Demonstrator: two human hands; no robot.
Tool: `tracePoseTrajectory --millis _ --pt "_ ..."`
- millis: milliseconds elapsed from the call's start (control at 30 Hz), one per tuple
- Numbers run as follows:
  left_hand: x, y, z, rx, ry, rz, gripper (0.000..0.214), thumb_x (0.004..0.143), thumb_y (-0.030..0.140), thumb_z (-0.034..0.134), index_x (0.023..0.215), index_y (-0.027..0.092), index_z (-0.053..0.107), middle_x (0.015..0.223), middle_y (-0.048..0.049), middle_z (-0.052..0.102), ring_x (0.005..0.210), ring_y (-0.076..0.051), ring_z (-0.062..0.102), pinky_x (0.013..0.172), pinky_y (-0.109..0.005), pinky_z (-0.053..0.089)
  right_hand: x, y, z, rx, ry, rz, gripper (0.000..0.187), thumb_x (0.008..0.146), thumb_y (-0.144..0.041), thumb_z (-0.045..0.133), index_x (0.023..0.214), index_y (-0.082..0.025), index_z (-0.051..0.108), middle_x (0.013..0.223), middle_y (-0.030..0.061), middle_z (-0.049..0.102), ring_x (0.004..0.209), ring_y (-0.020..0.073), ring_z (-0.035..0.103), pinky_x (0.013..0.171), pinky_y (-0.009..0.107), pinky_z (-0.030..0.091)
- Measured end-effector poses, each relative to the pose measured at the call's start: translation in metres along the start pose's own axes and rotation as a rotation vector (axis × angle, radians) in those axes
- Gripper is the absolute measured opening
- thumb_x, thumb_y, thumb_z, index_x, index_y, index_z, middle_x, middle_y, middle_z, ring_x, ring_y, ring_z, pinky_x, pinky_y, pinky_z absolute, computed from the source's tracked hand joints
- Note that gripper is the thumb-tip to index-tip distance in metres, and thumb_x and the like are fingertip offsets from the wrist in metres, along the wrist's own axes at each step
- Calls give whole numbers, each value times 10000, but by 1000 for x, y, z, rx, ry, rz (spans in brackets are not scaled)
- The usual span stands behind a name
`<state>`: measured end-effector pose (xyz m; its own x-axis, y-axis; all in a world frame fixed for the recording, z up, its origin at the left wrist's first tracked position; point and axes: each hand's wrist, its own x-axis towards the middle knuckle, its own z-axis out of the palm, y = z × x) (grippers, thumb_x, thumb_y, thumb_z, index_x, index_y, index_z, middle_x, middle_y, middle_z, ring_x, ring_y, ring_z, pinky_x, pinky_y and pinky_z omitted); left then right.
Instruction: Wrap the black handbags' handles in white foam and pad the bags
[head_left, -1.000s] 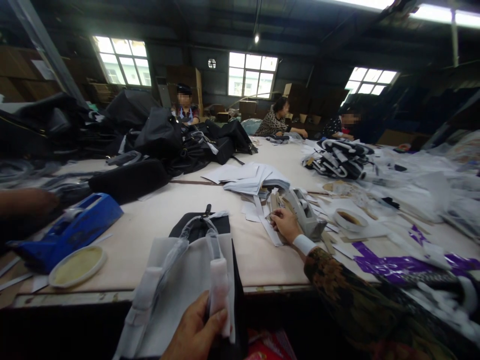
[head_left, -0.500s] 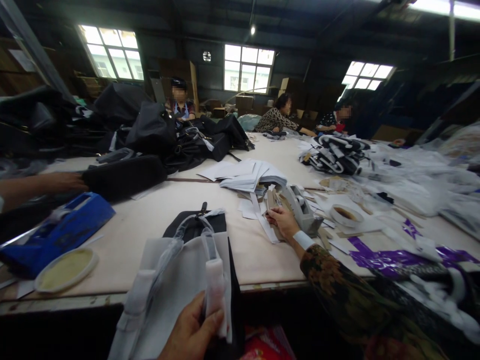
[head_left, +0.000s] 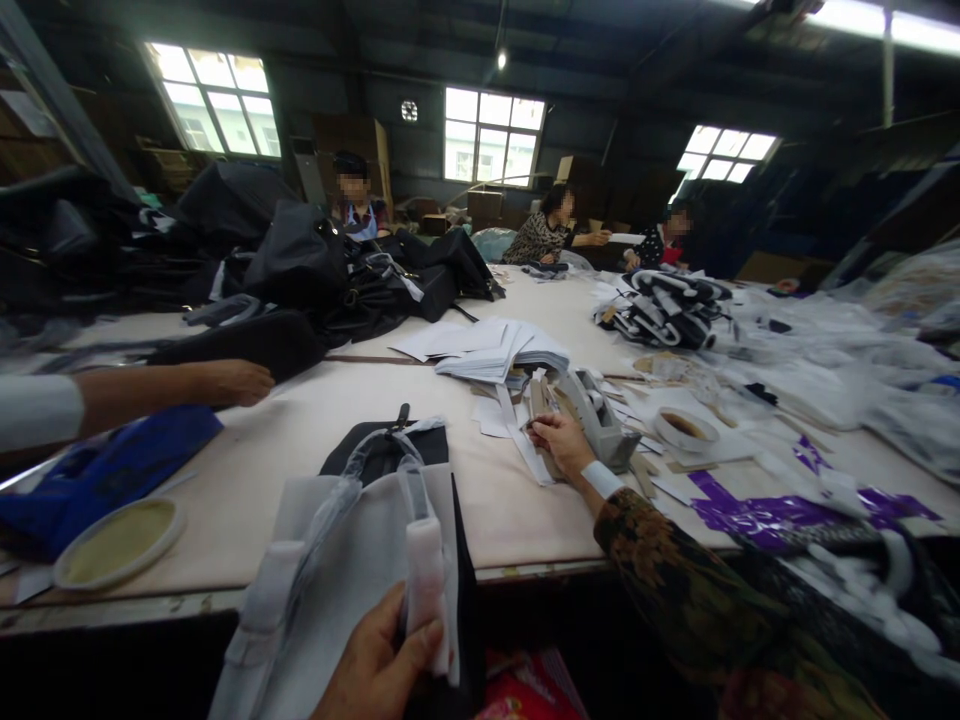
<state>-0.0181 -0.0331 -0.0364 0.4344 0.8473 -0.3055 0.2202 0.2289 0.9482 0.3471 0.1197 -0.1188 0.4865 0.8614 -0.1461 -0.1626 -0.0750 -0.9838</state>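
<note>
A black bag (head_left: 339,460) lies over the table's front edge, with a whitish sheet (head_left: 352,570) on top and its straps wrapped in clear film and white foam. My left hand (head_left: 382,655) is closed around one foam-wrapped strap (head_left: 425,570), thumb on top. Farther right, my right hand (head_left: 564,442) pinches at the front end of a grey tape dispenser (head_left: 600,425); what lies between its fingertips is too small to make out. Just behind that hand lies a stack of white paper sheets (head_left: 502,350).
At left, a co-worker's hand (head_left: 236,382) reaches over a blue tape dispenser (head_left: 112,470) near a round lid (head_left: 120,545). Black bags (head_left: 292,250) are heaped behind. A tape roll (head_left: 686,430), purple tape (head_left: 757,515) and plastic bags (head_left: 832,350) lie right. Several people sit across the table.
The co-worker's hand at left has moved right, off the black bag there. Across the table, a person now holds out a white item. My two hands stay nearly in place.
</note>
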Motion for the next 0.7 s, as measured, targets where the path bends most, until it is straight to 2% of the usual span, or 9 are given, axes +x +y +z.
tracePoseTrajectory --millis 133,267,500,700 --pt "-2 1 0 -1 8 -26 449 783 545 648 982 145 687 800 -55 690 837 -256 614 780 -307 502 0 0 0 -13 2 5 146 938 -259 623 995 -124 632 885 11 654 708 114 633 637 267 559" --pt "-2 2 1 -4 1 -16 444 791 555 635 942 142 692 761 -51 678 810 -249 610 780 -317 505 0 -1 1 -23 5 8 174 943 -279 616 1026 -128 629 913 18 653 715 116 631 635 268 557" --pt "0 4 0 -26 -19 2 448 797 520 651 1042 146 685 967 -81 718 945 -282 628 856 -321 502 -4 -3 2 -8 1 -5 147 940 -269 620 952 -123 631 828 -4 647 650 98 615 596 243 541" --pt "0 -5 -1 -28 -22 -8 492 815 528 633 1109 135 666 794 -51 692 803 -248 618 783 -315 505 -10 -8 4 12 17 -46 109 826 -188 716 850 -130 627 731 -29 663 596 96 626 590 238 537"
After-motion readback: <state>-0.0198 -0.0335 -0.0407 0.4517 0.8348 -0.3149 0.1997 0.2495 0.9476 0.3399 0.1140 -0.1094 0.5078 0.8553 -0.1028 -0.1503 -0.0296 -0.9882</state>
